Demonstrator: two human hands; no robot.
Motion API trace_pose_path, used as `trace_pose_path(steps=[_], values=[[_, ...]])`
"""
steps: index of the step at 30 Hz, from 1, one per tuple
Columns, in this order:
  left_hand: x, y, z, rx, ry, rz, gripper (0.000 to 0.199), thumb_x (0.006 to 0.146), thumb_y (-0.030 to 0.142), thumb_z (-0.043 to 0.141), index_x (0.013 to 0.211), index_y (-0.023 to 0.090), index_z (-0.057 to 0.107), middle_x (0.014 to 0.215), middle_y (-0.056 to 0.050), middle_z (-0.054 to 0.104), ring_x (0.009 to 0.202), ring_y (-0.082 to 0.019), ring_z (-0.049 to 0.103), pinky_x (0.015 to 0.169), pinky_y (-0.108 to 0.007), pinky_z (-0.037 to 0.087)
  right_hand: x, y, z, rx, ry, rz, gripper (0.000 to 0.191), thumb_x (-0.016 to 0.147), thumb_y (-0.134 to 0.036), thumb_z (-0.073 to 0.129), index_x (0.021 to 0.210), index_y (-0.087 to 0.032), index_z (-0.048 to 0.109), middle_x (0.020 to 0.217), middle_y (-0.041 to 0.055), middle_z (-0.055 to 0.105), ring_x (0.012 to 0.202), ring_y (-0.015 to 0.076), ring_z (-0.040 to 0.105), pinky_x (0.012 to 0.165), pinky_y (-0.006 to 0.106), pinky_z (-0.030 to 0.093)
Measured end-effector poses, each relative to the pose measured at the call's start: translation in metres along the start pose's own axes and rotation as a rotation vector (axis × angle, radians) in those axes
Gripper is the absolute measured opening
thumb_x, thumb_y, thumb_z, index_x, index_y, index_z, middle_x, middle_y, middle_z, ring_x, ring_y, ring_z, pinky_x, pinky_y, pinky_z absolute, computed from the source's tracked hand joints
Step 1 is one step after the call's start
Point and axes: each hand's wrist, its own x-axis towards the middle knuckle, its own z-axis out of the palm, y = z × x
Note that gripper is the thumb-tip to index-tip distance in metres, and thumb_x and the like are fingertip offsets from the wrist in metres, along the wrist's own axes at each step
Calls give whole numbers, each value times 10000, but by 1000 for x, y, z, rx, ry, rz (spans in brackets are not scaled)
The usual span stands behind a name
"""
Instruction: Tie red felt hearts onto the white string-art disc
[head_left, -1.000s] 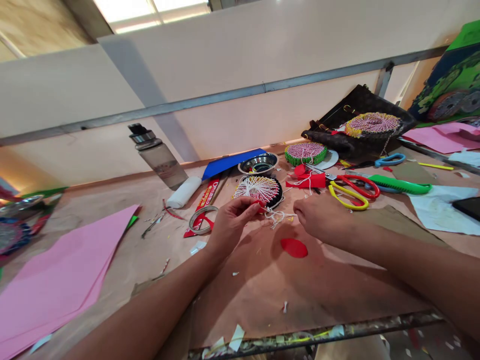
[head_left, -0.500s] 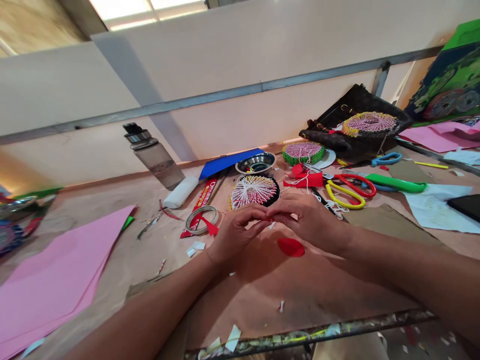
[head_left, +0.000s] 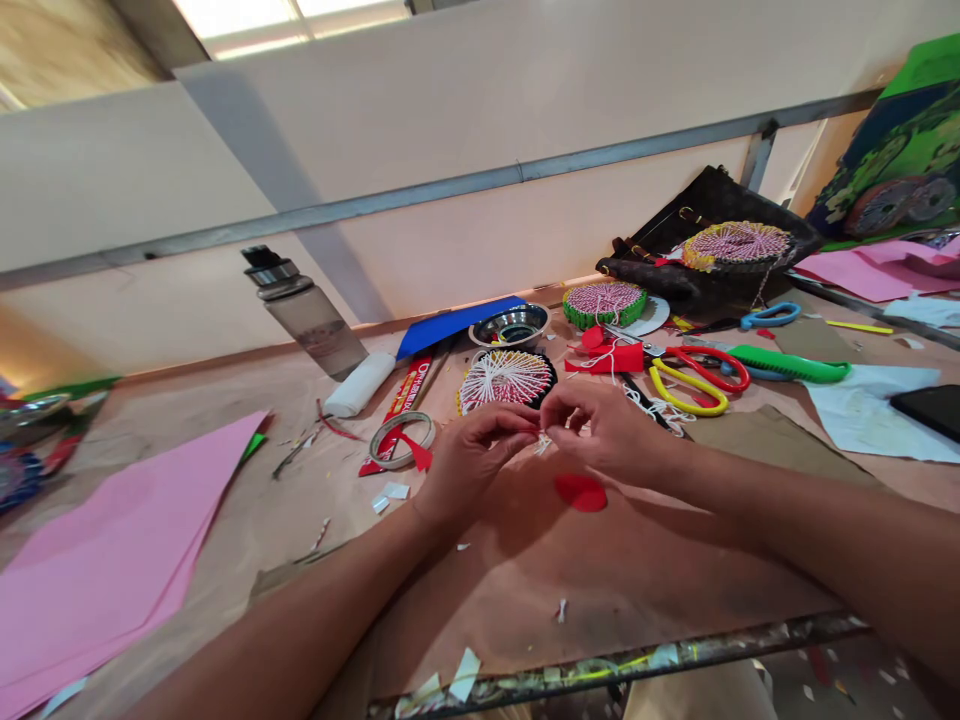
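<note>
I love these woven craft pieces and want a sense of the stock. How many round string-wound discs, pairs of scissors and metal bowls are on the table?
Round string-wound discs: 3, one by the hands, a green-rimmed one, a yellow-rimmed one on the dark bag.
Scissors: 3, yellow-handled, red-handled, blue-handled.
Metal bowls: 1.
Total: 7.

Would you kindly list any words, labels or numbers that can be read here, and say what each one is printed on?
Red ruler-like strip beside the tape roll: white lettering along it, too blurred and foreshortened to read.
Water bottle: no legible label.
Nothing else in view carries readable text.
</note>
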Motion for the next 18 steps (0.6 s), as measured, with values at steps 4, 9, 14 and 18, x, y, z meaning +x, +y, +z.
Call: trace_pose_path(steps=[4,9,14,18], values=[[0,3,-3,157,42,115,54,771,235,657,758,231,709,889,-51,711,837,-189,652,793,-321,514,3,2,3,211,33,159,81,725,-122,493,769,-158,550,746,-11,561,664,82,495,598,210,395],[-4,8,-3,261,32,221,101,806,188,601,845,216,690,919,-53,705,836,-161,650,670,-253,531,3,11,13,450,-2,328,52,779,-167,447,829,-180,446,807,-4,558,643,78,532,516,183,388],[-7,9,-2,327,21,215,83,809,194,585,828,202,666,960,-61,699,795,-143,651,601,-223,527,1,15,17,450,-97,317,67,819,-182,401,883,-199,413,778,-26,523,615,73,572,492,162,395],[-7,9,-1,357,8,249,63,805,194,588,797,199,649,966,-66,698,810,-146,647,632,-237,523,3,15,17,434,-115,289,68,814,-165,403,871,-201,400,782,-29,503,646,77,573,502,162,415]])
